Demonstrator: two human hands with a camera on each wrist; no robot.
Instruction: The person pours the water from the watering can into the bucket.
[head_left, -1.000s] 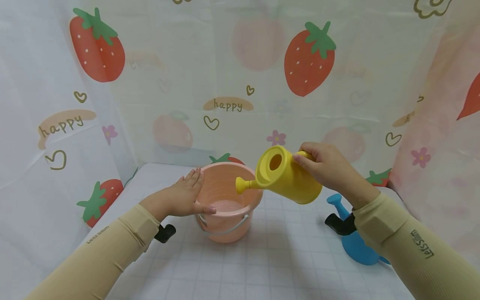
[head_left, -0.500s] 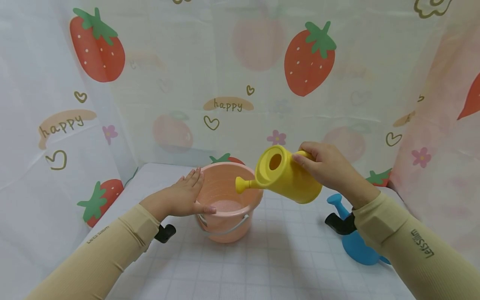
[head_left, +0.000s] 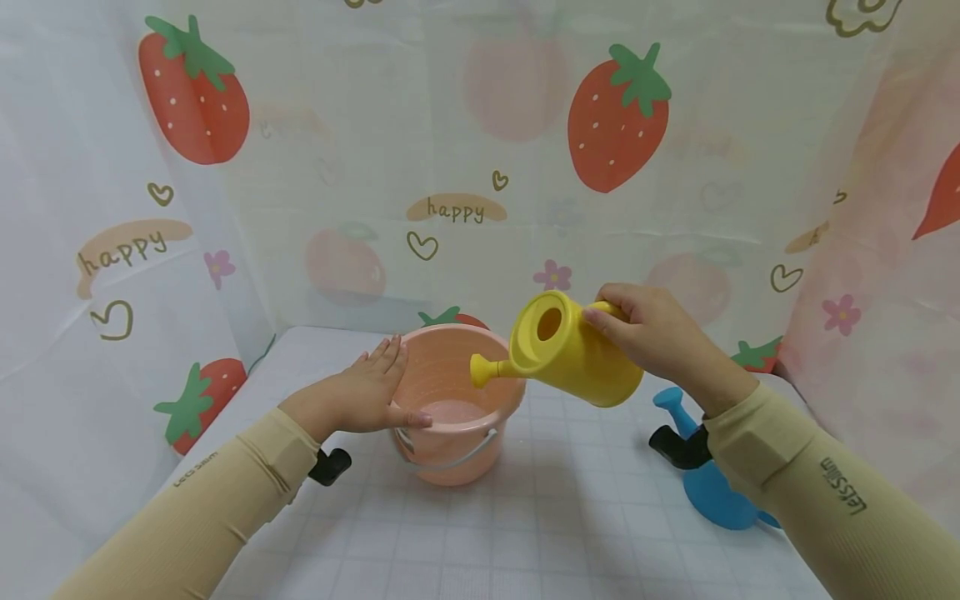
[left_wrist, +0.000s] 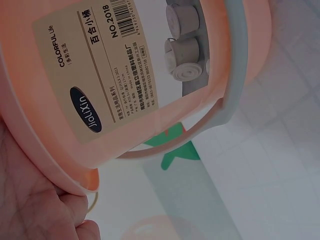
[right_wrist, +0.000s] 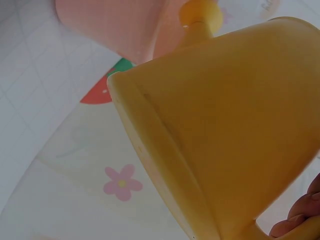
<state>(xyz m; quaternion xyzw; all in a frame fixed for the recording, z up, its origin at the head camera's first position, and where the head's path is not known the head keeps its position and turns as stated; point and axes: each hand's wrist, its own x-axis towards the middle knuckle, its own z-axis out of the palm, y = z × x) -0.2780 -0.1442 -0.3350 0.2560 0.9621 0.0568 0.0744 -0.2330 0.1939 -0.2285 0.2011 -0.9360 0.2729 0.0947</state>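
Note:
In the head view, a peach-pink bucket (head_left: 450,446) stands upright on the table. My left hand (head_left: 356,396) rests on the left of its rim, fingers straight and thumb along the front edge. My right hand (head_left: 652,325) grips the handle of a yellow watering can (head_left: 592,367), held up in the air and tilted left. The can's spout head (head_left: 482,371) is over the bucket's mouth. The right wrist view shows the watering can (right_wrist: 220,125) large, with fingertips (right_wrist: 300,215) curled at its handle. A printed label (left_wrist: 120,70) on the bucket fills the left wrist view.
A blue watering can (head_left: 716,496) stands at the right, partly behind my right forearm. The table (head_left: 450,550) has a pale checked cover. A strawberry-patterned curtain (head_left: 450,125) closes off the back and sides. The bucket's grey handle (head_left: 465,457) hangs down in front.

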